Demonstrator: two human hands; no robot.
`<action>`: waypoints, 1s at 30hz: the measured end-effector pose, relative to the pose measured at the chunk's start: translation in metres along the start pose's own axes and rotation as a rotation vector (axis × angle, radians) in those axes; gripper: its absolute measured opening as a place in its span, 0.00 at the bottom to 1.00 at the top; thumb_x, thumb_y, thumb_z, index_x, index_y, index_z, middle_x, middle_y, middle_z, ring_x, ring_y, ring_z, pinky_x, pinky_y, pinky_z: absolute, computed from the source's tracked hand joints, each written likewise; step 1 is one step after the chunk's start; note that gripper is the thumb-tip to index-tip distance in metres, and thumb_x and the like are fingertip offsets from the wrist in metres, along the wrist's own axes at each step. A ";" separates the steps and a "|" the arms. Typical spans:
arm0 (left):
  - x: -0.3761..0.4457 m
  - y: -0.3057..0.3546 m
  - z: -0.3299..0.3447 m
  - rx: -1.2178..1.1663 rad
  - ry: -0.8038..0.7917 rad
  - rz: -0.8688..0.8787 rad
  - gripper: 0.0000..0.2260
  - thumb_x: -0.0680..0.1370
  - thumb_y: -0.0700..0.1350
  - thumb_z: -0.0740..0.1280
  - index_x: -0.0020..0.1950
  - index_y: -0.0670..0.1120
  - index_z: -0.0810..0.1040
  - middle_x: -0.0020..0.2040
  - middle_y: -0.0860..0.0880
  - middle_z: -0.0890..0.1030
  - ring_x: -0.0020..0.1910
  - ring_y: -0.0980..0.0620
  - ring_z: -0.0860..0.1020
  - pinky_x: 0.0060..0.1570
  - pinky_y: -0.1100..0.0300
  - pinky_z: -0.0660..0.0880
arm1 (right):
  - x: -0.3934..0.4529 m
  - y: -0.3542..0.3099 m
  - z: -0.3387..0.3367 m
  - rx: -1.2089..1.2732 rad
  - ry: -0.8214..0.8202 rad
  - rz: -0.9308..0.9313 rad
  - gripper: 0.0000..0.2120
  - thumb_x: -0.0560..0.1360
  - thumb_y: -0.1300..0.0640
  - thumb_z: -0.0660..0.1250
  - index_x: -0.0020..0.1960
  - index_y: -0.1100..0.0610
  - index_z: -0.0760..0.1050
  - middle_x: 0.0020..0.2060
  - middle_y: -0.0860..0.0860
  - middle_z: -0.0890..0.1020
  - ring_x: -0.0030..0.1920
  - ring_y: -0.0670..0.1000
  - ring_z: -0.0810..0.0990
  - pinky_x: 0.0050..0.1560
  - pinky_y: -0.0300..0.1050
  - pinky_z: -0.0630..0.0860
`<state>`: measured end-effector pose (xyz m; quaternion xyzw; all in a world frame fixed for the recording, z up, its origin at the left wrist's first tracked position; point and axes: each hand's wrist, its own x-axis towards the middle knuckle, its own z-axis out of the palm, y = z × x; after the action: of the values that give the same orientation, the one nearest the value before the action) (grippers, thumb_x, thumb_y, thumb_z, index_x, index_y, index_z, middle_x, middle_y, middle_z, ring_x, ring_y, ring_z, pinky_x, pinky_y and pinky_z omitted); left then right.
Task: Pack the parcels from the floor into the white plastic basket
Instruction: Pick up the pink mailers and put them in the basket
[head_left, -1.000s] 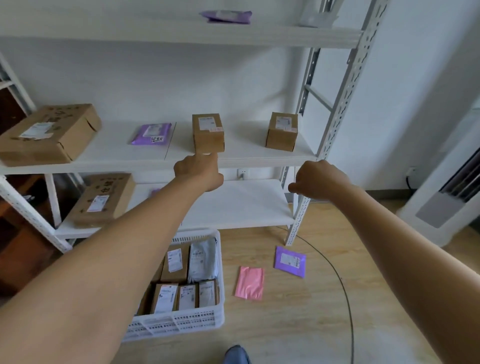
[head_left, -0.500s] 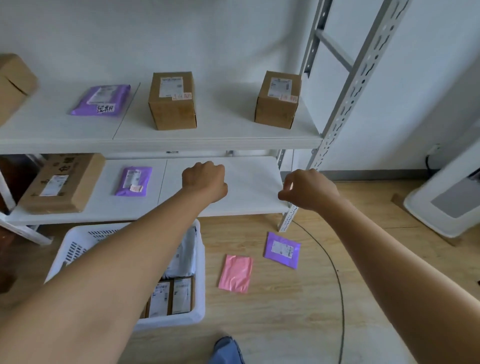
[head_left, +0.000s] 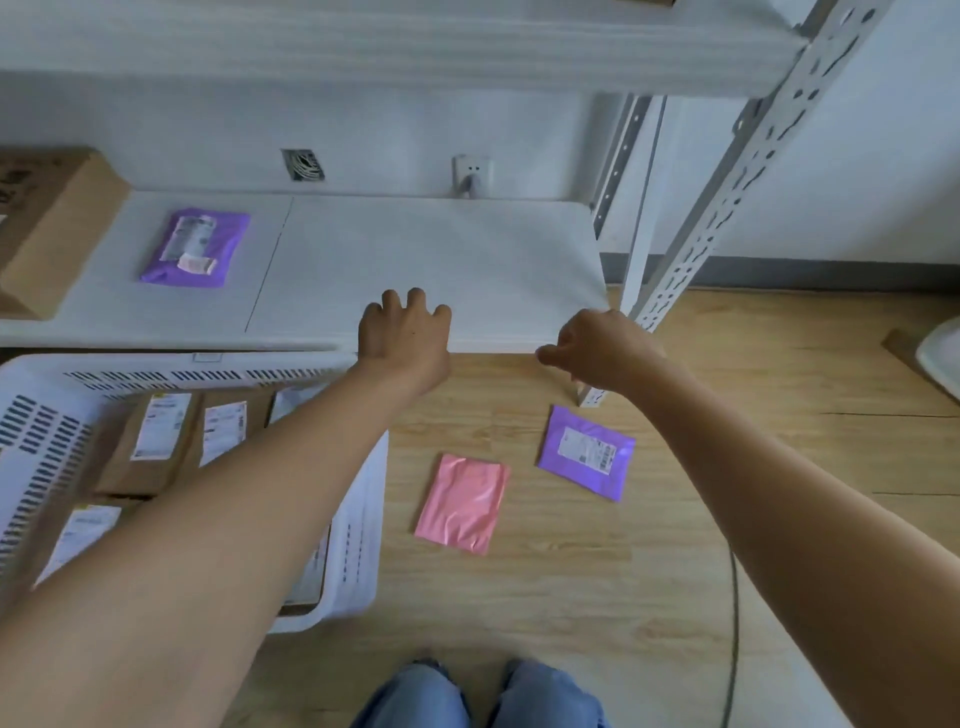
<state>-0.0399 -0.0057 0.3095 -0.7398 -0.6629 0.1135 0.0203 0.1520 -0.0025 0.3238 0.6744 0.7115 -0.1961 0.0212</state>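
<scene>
While both hands hover empty, left grip (head_left: 405, 332) loosely curled, right grip (head_left: 597, 351) curled; glossy pink mailer (head_left: 462, 503), purple mailer (head_left: 586, 453), slotted basket (head_left: 47, 410).

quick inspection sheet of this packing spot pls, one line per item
surface: wood floor, bare around the parcels
job's things: pink parcel and purple parcel lie flat on the floor, apart; white plastic basket holds labelled parcels
clutter: purple mailer and cardboard box on the lower shelf
grippers: left hand and right hand hold nothing, fingers loosely curled
cables: dark cable across the floor
surroundings: white wall, wall socket
</scene>
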 end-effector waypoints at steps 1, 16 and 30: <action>0.007 0.008 0.028 -0.019 -0.022 -0.014 0.15 0.75 0.42 0.58 0.62 0.45 0.69 0.60 0.43 0.69 0.58 0.41 0.67 0.45 0.55 0.61 | 0.012 0.008 0.028 0.015 0.011 0.012 0.16 0.72 0.43 0.63 0.37 0.55 0.75 0.40 0.56 0.79 0.44 0.59 0.77 0.40 0.44 0.70; 0.078 0.082 0.406 -0.225 -0.171 -0.160 0.18 0.76 0.47 0.59 0.66 0.48 0.68 0.65 0.42 0.68 0.62 0.40 0.67 0.53 0.50 0.67 | 0.134 0.113 0.387 0.331 -0.050 0.169 0.11 0.71 0.48 0.63 0.38 0.55 0.76 0.39 0.56 0.83 0.43 0.57 0.80 0.42 0.45 0.73; 0.067 0.094 0.545 -1.067 -0.548 -0.502 0.36 0.72 0.41 0.69 0.72 0.55 0.51 0.58 0.46 0.72 0.45 0.48 0.74 0.40 0.56 0.73 | 0.132 0.133 0.531 1.196 -0.484 0.394 0.32 0.73 0.71 0.58 0.70 0.46 0.61 0.52 0.55 0.78 0.43 0.50 0.77 0.38 0.42 0.75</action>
<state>-0.0479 -0.0170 -0.2478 -0.4150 -0.7621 -0.0550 -0.4939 0.1441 -0.0385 -0.2382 0.6243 0.3195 -0.6942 -0.1619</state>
